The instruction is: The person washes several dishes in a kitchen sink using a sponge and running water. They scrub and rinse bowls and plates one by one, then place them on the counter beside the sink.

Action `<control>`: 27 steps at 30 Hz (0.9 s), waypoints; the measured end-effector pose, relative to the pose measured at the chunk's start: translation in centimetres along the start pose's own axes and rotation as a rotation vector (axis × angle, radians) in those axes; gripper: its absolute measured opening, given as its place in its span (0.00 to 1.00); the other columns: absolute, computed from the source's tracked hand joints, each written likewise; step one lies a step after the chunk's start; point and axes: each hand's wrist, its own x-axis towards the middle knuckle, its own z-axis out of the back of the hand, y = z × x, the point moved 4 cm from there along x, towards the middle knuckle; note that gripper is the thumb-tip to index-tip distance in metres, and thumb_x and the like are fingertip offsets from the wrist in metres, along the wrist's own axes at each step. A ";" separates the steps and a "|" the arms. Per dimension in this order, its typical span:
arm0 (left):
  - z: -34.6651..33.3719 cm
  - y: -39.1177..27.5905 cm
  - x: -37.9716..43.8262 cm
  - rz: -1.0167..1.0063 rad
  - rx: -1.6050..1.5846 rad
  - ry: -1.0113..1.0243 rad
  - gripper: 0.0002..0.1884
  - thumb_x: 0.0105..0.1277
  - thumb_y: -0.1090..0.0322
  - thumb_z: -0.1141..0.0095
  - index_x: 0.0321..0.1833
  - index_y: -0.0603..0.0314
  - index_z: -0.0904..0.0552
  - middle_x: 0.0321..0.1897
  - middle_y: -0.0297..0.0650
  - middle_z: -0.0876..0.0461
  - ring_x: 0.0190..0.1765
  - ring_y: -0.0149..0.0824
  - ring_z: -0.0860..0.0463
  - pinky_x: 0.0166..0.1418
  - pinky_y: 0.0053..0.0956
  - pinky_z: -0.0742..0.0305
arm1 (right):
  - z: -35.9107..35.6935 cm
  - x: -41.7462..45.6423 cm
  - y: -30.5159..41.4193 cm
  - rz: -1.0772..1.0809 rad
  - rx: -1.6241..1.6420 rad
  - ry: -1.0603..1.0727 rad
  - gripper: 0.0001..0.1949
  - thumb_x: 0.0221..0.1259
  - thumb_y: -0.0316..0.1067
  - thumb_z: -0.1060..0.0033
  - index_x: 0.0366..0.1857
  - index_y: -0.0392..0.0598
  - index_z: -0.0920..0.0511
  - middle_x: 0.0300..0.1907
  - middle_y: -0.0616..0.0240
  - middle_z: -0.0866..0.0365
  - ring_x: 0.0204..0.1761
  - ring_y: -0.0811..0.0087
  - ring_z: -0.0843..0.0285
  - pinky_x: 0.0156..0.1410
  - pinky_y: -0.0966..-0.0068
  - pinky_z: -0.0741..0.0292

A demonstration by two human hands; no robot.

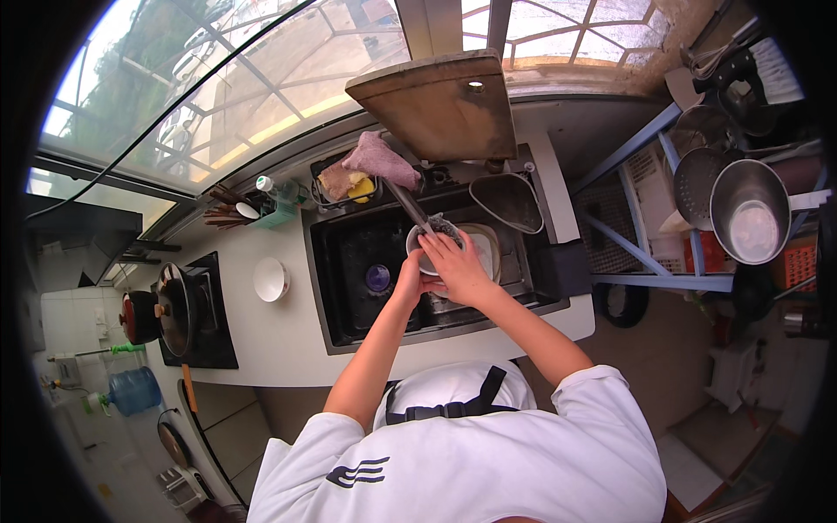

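Over the black double-bowl sink (363, 333), both hands are at a white bowl (413, 242) beneath the faucet (409, 204). My left hand (412, 281) grips the bowl's near left side. My right hand (454, 265) lies across its rim with the fingers reaching inward; whether they hold something inside is hidden. Wet, grayish matter or water shows in the bowl. Behind my right hand, a stack of pale dishes (487, 252) sits in the right basin. A purple round drain piece (378, 278) lies in the left basin. A pink cloth (382, 160) drapes over the faucet.
A white bowl (271, 280) stands on the counter left of the sink, near a stove with a lidded pan (175, 310). Behind the sink are a sponge caddy (343, 186), chopsticks in a green holder (278, 214), a wooden cutting board (444, 108) and a mesh strainer (509, 201).
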 end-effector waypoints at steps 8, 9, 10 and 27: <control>0.5 0.4 -0.7 0.175 -0.092 0.062 0.24 0.62 0.69 0.61 0.59 0.79 0.37 0.49 0.60 0.25 0.47 0.58 0.18 0.48 0.44 0.15 | 0.5 -1.6 -1.9 -0.069 0.419 0.110 0.14 0.40 0.23 0.37 0.34 0.51 0.21 0.37 0.70 0.19 0.48 0.65 0.25 0.63 0.63 0.41; 0.5 0.5 -0.5 0.155 -0.084 0.078 0.24 0.61 0.71 0.62 0.60 0.79 0.38 0.49 0.61 0.25 0.47 0.58 0.18 0.48 0.43 0.15 | 1.8 -2.0 -1.9 -0.131 0.461 0.045 0.14 0.39 0.23 0.37 0.34 0.51 0.21 0.36 0.69 0.19 0.46 0.65 0.24 0.61 0.66 0.39; 0.9 0.8 -0.3 0.133 -0.080 0.089 0.24 0.61 0.74 0.63 0.61 0.79 0.39 0.49 0.62 0.25 0.46 0.59 0.18 0.48 0.43 0.15 | 3.0 -2.5 -2.0 -0.188 0.504 -0.016 0.14 0.39 0.22 0.38 0.34 0.50 0.21 0.36 0.69 0.19 0.45 0.66 0.24 0.59 0.68 0.36; 0.4 0.6 -0.4 -0.131 0.232 -0.180 0.22 0.62 0.82 0.67 0.61 0.71 0.38 0.42 0.59 0.23 0.33 0.49 0.16 0.33 0.36 0.15 | -6.5 -23.0 -12.2 -1.046 0.896 -0.430 0.13 0.41 0.18 0.44 0.35 0.41 0.24 0.32 0.70 0.23 0.36 0.78 0.25 0.44 0.81 0.28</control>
